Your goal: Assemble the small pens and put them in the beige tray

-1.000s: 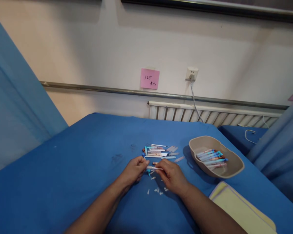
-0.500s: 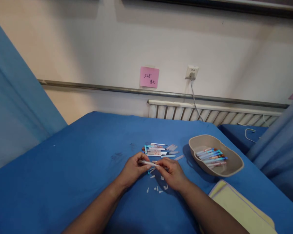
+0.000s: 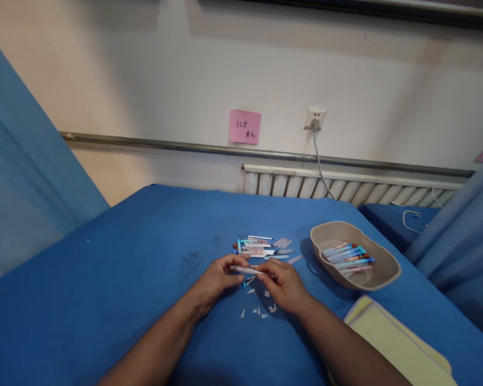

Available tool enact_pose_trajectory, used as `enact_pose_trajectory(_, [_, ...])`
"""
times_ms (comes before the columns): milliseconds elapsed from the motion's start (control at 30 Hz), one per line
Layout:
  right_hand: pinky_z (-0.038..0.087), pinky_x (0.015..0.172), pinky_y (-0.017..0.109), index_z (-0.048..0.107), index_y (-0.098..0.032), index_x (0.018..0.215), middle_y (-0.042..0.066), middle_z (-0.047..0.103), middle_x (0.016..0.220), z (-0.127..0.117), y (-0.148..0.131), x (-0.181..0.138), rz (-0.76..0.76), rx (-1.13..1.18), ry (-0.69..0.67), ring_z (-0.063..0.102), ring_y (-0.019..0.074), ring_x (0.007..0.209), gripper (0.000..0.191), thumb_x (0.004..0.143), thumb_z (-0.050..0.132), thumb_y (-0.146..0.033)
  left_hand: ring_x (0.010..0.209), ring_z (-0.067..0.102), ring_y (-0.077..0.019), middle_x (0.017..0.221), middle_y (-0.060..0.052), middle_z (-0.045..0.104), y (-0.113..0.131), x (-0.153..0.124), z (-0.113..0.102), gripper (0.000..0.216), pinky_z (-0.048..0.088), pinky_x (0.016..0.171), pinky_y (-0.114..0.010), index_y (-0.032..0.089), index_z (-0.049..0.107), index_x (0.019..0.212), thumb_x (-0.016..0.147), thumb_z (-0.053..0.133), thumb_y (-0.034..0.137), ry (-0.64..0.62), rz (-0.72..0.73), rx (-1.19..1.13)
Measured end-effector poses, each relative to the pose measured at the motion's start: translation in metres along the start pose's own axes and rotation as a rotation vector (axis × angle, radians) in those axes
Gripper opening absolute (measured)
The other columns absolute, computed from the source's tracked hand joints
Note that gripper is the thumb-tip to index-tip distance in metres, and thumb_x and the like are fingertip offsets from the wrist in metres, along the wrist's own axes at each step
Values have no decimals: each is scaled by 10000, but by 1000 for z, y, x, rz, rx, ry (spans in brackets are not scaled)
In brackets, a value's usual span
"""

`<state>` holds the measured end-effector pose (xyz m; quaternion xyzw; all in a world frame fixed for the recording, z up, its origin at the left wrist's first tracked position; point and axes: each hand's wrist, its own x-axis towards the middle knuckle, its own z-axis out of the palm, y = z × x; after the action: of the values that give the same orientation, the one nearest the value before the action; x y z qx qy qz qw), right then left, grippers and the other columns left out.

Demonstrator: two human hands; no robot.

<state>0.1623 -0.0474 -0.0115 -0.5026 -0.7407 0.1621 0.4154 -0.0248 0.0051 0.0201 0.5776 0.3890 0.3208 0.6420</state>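
Note:
A pale, clear pen barrel [image 3: 244, 269] is pinched by my right hand [image 3: 284, 284] at its right end. My left hand [image 3: 217, 279] has thumb and fingers parted around the barrel's other end and appears not to grip it. Beyond both hands lies a pile of pen parts [image 3: 261, 247], with white refills, light-blue pieces and clear barrels. Below the hands are scattered several small white cone-shaped tips [image 3: 258, 310]. A short blue piece [image 3: 247, 281] shows between my hands.
To the right, a beige basin [image 3: 380, 276] holds several assembled-looking pens [image 3: 348, 258]. A folded yellow cloth [image 3: 394, 343] lies near my right forearm. The blue sheet [image 3: 104, 295] covers the table. Behind it are a radiator [image 3: 290, 185] and a pink note [image 3: 244, 127] on the wall.
My left hand has loosened, its thumb and fingers spreading away from the barrel. My right hand keeps its pinch, and the barrel now lies nearly level. The view has shifted slightly.

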Motion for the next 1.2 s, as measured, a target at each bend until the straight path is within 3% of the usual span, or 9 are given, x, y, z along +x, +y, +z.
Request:
enact_pose_trajectory(100, [409, 643, 244, 629, -217, 907, 14, 620, 764, -1, -1, 1, -5, -1, 12, 576, 143, 709, 145, 879, 499, -274, 577, 552, -119, 713, -17, 623, -1, 1, 1, 369, 405, 521, -214, 161, 593, 878, 661, 697, 441, 61, -59, 23])
enact_pose_trajectory(233, [401, 638, 245, 630, -211, 907, 22, 618, 770, -3, -2, 0, -21, -40, -6, 568, 142, 702, 152, 882, 492, -268, 384, 409, -76, 468, 54, 478, -9, 5, 1, 384, 309, 409, -196, 157, 531, 651, 680, 637, 524, 95, -83, 142])
enact_pose_trajectory(433, [399, 651, 246, 627, -213, 920, 20, 621, 769, -4, -2, 1, -38, -33, -10, 573, 149, 734, 149, 886, 490, -259, 725, 585, -120, 854, -25, 635, -5, 4, -2, 360, 438, 650, -211, 161, 600, 833, 547, 793, 265, 11, -16, -79])
enact_pose_trajectory(500, [403, 653, 245, 629, -214, 922, 18, 620, 764, -5, -2, 1, -41, -38, -7, 574, 148, 730, 152, 887, 488, -261, 647, 583, -122, 768, -22, 633, -7, 5, -2, 376, 445, 597, -224, 165, 591, 902, 625, 744, 367, 34, -73, -68])
enact_pose_trajectory(633, [406, 652, 242, 634, -212, 913, 19, 622, 767, -5, -2, 1, -42, -50, -4, 577, 145, 731, 145, 880, 501, -258, 418, 452, -83, 510, 33, 521, -14, 9, -3, 396, 364, 437, -201, 151, 530, 661, 682, 645, 529, 50, -119, 81])
enact_pose_trajectory(933, [400, 604, 222, 645, -201, 811, -2, 627, 722, 1, 6, 5, 32, 37, -2, 571, 125, 658, 116, 834, 557, -274, 647, 550, -108, 731, 3, 618, -8, 7, -4, 319, 401, 599, -201, 150, 594, 766, 571, 789, 310, -19, 12, -6])
enact_pose_trajectory(1000, [407, 617, 225, 640, -202, 829, -2, 633, 731, 0, 5, 6, 45, 25, 10, 577, 129, 673, 108, 832, 554, -268, 704, 574, -127, 830, -13, 637, -9, 8, -4, 390, 426, 625, -216, 175, 598, 917, 609, 770, 341, -7, -3, -32])
enact_pose_trajectory(1067, [417, 633, 228, 636, -210, 859, -3, 642, 752, -1, 3, 7, 50, 17, 14, 583, 134, 696, 97, 824, 558, -256, 608, 558, -120, 745, -3, 630, -11, 10, -5, 396, 419, 550, -219, 183, 584, 988, 700, 684, 436, -2, -60, -1])
enact_pose_trajectory(1200, [439, 646, 233, 628, -216, 889, -3, 640, 783, 3, 5, 10, 81, 100, 68, 587, 137, 710, 119, 775, 603, -234, 438, 436, -75, 524, 40, 528, -18, 17, -8, 345, 348, 447, -193, 143, 569, 723, 747, 625, 483, -49, -102, 70])
